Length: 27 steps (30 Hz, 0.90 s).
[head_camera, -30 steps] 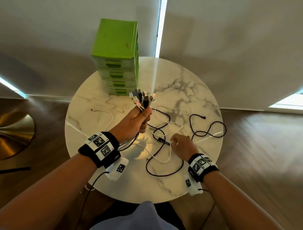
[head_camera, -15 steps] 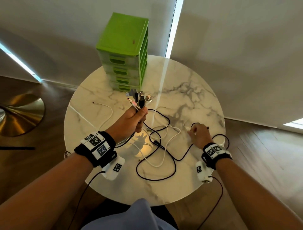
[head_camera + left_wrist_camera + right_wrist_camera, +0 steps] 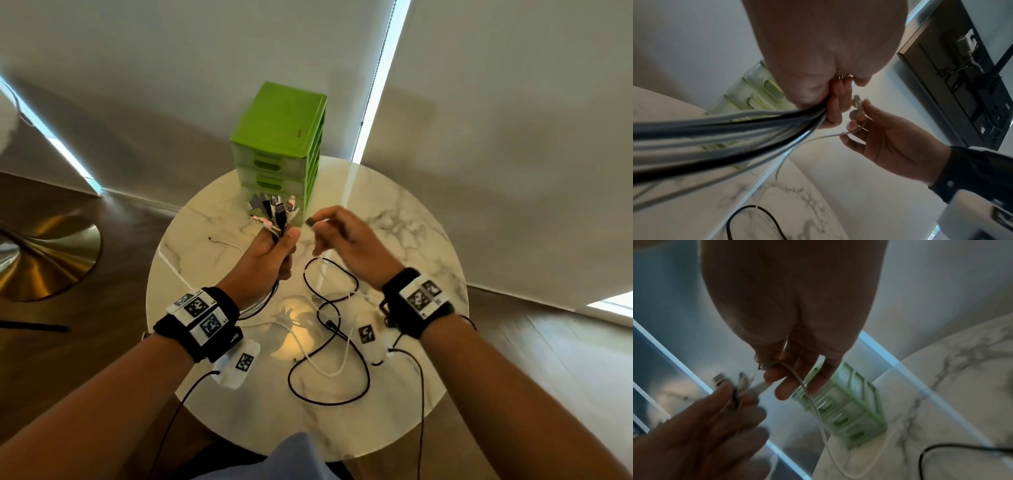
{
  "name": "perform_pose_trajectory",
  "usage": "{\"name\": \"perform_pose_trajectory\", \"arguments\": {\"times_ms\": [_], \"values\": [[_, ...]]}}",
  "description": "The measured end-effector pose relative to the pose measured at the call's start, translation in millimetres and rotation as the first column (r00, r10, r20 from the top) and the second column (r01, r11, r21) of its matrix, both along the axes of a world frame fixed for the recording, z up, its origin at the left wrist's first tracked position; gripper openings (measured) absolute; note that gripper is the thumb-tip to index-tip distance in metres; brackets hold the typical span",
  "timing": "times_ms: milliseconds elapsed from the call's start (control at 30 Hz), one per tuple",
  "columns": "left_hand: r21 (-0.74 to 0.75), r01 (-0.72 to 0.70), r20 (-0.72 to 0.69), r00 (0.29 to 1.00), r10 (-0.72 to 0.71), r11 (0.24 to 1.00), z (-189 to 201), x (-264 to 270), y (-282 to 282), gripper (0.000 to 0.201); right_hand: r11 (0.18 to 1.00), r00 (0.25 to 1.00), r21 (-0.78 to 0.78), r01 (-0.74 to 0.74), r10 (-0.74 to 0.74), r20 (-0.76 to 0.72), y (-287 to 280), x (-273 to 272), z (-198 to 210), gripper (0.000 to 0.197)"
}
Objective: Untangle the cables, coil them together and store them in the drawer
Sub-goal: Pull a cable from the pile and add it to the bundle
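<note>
Gripping a bundle of cable ends (image 3: pixel 274 212) in my left hand (image 3: pixel 270 257), fist curled tight round them above the middle of the marble table (image 3: pixel 428 246), plugs fanning out upward and the strands trailing down past my wrist to the tabletop. My right hand (image 3: pixel 346 240) is up just beside it, thumb and fingertips pinching the plug end of a white cable (image 3: pixel 856 104), other fingers loosely bent; that cable droops from my fingers down to the table. Below my hands a black cable (image 3: pixel 329 370) loops over the near half of the table, crossing a white one. At the far edge stands the green drawer unit (image 3: pixel 277 137), all drawers I can see pushed in.
</note>
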<state>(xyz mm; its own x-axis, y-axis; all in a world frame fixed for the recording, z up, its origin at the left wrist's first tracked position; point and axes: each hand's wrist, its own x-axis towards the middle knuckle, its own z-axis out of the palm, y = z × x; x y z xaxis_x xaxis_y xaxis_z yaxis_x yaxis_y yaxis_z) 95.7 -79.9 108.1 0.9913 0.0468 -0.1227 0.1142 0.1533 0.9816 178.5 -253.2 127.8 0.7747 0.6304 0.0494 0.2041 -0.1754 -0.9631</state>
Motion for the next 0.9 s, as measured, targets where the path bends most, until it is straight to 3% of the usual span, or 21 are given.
{"name": "perform_pose_trajectory", "arguments": {"times_ms": [133,300,467,600,700,767,900], "values": [[0.03,-0.025,0.071,0.997,0.023,0.999,8.2,-4.4,19.8,0.026,0.999,0.999,0.024,-0.028,0.028,-0.016,33.8,-28.2,2.6,0.011],[0.016,0.059,0.04,0.997,-0.06,0.998,11.9,-11.0,48.0,0.019,0.998,0.993,0.067,0.017,-0.009,-0.119,50.6,-48.1,2.5,0.015],[-0.122,-0.004,-0.034,0.999,0.0,0.992,17.2,-5.9,85.4,0.032,0.98,0.997,-0.184,-0.07,0.073,0.011,55.3,-75.3,-31.9,0.038],[-0.173,-0.086,-0.094,0.993,0.071,0.981,10.7,-0.6,112.2,0.034,0.971,0.995,-0.221,0.093,-0.096,-0.004,74.6,-98.6,-44.3,0.027],[-0.122,-0.033,-0.129,0.992,0.017,0.992,1.1,-4.9,116.7,0.028,0.965,0.975,-0.173,0.196,-0.21,-0.069,94.1,-97.0,-37.5,0.019],[-0.073,0.017,-0.141,0.99,-0.027,0.997,-4.1,-9.2,115.3,0.026,0.961,0.962,-0.156,0.229,-0.248,-0.115,105.5,-93.7,-33.3,0.026],[-0.06,0.051,-0.153,0.986,-0.06,0.997,-9.0,-12.4,114.4,0.024,0.952,0.969,-0.191,0.24,-0.248,-0.019,118.3,-97.4,-43.4,0.021]]}}
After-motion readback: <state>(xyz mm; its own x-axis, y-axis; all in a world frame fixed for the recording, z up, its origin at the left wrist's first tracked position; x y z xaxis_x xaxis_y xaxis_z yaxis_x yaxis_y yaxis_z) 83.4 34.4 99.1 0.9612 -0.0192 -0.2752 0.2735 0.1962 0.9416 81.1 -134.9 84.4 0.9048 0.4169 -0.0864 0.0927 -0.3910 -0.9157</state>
